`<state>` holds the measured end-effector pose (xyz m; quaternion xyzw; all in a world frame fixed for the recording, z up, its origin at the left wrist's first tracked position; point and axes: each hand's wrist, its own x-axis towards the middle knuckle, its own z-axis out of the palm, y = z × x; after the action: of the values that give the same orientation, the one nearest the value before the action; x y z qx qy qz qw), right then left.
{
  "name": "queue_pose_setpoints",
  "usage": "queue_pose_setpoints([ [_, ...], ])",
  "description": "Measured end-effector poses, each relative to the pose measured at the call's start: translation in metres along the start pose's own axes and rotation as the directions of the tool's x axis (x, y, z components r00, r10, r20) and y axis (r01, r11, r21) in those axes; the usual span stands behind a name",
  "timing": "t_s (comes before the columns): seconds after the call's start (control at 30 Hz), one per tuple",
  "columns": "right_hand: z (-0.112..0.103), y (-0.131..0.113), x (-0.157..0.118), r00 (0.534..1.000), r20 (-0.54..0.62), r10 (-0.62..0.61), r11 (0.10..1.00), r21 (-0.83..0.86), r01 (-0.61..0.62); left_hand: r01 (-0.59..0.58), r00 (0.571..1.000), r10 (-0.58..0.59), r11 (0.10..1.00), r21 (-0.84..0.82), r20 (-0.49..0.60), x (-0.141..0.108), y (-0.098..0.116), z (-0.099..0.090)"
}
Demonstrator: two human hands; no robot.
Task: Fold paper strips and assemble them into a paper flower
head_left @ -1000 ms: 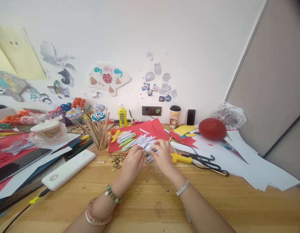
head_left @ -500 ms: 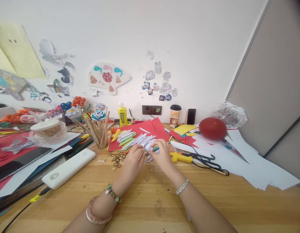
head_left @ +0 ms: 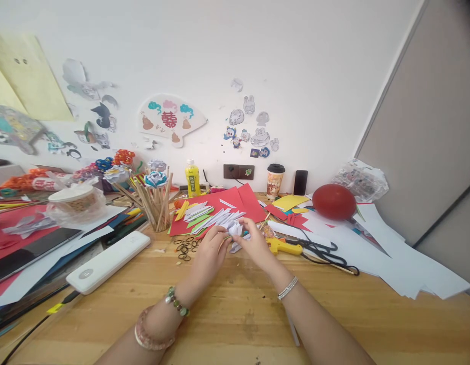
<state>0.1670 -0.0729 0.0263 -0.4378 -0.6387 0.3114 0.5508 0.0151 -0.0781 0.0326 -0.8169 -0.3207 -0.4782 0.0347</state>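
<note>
Far to the left of the hands lies a long white box [head_left: 108, 262] on the wooden table [head_left: 235, 314]. Closer in, a cup of wooden sticks [head_left: 157, 210] with paper flowers on top stands up and to the left of the hands. Just left of the left hand sits a little heap of black rubber bands [head_left: 184, 248].

The left hand [head_left: 209, 253] is curled, and its fingertips pinch a small white paper flower [head_left: 235, 229]. The right hand [head_left: 257, 247] is curled too, and its fingertips pinch the same flower from the other side. So the flower sits right between both hands, just above the table.

Just behind the hands, white and green paper strips [head_left: 206, 217] lie on a red sheet [head_left: 227, 205]. Right beside the right hand is a yellow glue gun [head_left: 283, 247], then black scissors [head_left: 322, 252]. Far off to the right rests a red ball [head_left: 334, 201] on white papers [head_left: 394, 263].
</note>
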Motion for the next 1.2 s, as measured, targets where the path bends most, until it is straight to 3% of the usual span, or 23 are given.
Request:
queue_pose_setpoints([
  [0.3,-0.001,0.0,0.001,0.999,0.032,-0.019,0.999,0.043,0.018,-0.001,1.0,0.001,1.0,-0.01,0.009,0.0,0.0,0.0],
  [0.53,-0.004,-0.005,0.0,0.998,0.043,-0.036,0.999,-0.016,0.037,-0.026,1.0,0.026,0.999,-0.019,0.002,0.001,0.004,-0.004],
  [0.73,-0.006,-0.004,0.002,0.996,0.081,-0.048,0.996,0.079,0.042,-0.031,0.999,0.031,1.0,-0.005,-0.012,0.001,0.006,-0.005],
  [0.9,-0.013,-0.008,0.004,0.996,0.092,0.008,0.989,0.147,-0.022,-0.049,0.999,0.05,0.999,0.012,-0.021,0.0,0.006,-0.004],
  [1.03,-0.013,-0.011,0.003,1.0,0.026,-0.004,0.999,0.049,0.003,-0.075,0.997,0.075,0.997,-0.006,-0.012,0.0,0.006,-0.004],
  [1.2,-0.01,-0.011,-0.001,0.989,-0.046,-0.14,0.974,-0.184,0.129,-0.074,0.997,0.074,0.997,-0.01,0.002,-0.001,0.006,-0.003],
])
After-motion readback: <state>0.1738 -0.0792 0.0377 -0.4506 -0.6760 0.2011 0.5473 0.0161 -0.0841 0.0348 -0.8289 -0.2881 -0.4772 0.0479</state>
